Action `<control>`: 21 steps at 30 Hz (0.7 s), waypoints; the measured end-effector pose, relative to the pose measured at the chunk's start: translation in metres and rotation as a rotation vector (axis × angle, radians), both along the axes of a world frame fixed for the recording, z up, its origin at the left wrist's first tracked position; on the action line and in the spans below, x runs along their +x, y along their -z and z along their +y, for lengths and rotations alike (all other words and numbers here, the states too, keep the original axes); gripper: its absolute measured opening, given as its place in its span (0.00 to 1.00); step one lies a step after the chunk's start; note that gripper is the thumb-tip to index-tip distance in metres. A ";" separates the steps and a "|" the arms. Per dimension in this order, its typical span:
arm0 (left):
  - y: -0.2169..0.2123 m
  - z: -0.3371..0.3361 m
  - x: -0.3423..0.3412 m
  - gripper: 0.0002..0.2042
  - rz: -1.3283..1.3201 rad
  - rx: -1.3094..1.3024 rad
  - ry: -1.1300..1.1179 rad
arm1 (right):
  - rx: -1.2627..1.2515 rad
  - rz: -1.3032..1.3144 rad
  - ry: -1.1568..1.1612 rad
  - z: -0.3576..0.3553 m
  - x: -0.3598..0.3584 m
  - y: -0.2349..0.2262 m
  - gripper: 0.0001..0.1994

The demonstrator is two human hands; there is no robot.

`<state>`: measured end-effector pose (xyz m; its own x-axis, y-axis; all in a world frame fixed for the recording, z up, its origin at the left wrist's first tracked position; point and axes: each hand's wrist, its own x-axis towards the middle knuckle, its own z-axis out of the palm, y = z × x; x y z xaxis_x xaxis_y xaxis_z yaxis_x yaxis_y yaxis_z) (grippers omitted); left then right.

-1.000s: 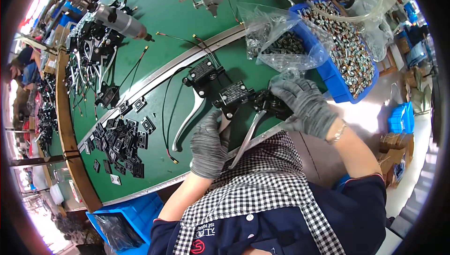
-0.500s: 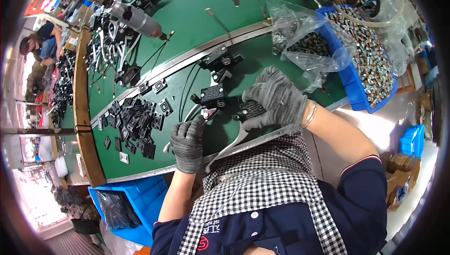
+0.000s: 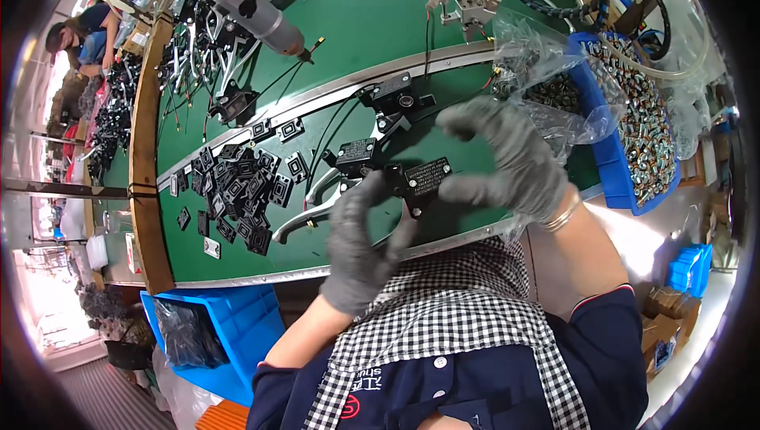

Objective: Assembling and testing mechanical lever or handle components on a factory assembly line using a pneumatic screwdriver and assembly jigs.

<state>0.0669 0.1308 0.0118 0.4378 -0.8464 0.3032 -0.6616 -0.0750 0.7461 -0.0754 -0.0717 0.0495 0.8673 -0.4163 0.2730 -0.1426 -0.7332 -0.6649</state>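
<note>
Both hands wear grey knit gloves. My right hand [image 3: 511,165] is open, thumb and fingers spread apart. It is just right of a black brake lever assembly [image 3: 427,183] with a rectangular reservoir cap. At this assembly's left side is my left hand [image 3: 358,244], its fingers curved apart in a loose C; whether it touches the part is unclear. Behind the left hand lies another lever assembly [image 3: 355,155] with a silver lever, and farther back a third [image 3: 396,98]. To the left, a heap of black rectangular caps [image 3: 241,189] covers the green tabletop [image 3: 317,252].
A power screwdriver [image 3: 265,22] hangs at upper left, with a metal fixture [image 3: 469,11] at upper centre. Beyond a metal rail [image 3: 332,86] lie more levers [image 3: 226,42]. A blue bin [image 3: 590,137] of small metal fittings stands right, beside a plastic bag [image 3: 538,74]. Another person [image 3: 91,38] is far left.
My right hand has let go of the nearest lever assembly and opened. My left hand has moved right and its fingers have parted. The view has shifted slightly.
</note>
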 end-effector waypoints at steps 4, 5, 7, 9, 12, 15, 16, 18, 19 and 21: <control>0.017 -0.036 -0.017 0.34 -0.036 -0.038 -0.049 | 0.255 -0.233 0.149 -0.012 0.038 -0.056 0.33; 0.018 -0.039 -0.017 0.34 -0.037 -0.053 -0.052 | 0.241 -0.235 0.144 -0.014 0.055 -0.058 0.33; 0.016 -0.041 -0.009 0.31 -0.051 -0.016 -0.073 | 0.047 -0.359 0.055 -0.014 0.106 -0.048 0.34; 0.022 -0.044 -0.009 0.29 -0.077 -0.075 -0.072 | -0.177 -0.378 0.159 -0.020 0.158 -0.029 0.39; -0.001 -0.036 -0.009 0.25 -0.234 -0.133 -0.155 | -0.129 -0.315 0.234 -0.024 0.219 -0.037 0.42; -0.015 -0.030 0.008 0.22 -0.215 -0.226 -0.201 | 0.204 -0.415 0.130 -0.062 0.258 -0.015 0.40; -0.022 -0.032 0.021 0.20 -0.273 -0.266 -0.195 | 0.428 -0.502 -0.006 -0.075 0.261 -0.009 0.39; -0.038 -0.032 0.051 0.19 -0.357 -0.307 -0.257 | 0.314 -0.398 0.010 -0.067 0.259 -0.003 0.37; -0.045 -0.038 0.066 0.18 -0.410 -0.343 -0.277 | 0.200 -0.287 0.054 -0.060 0.254 0.000 0.36; -0.066 -0.056 0.095 0.18 -0.483 -0.402 -0.360 | 0.270 -0.352 0.005 -0.036 0.242 -0.003 0.34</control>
<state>0.1617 0.0751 0.0776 0.4068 -0.4569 0.7910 -0.9104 -0.1317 0.3921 0.1669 -0.1082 0.0523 0.7388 -0.5171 0.4322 0.1233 -0.5267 -0.8410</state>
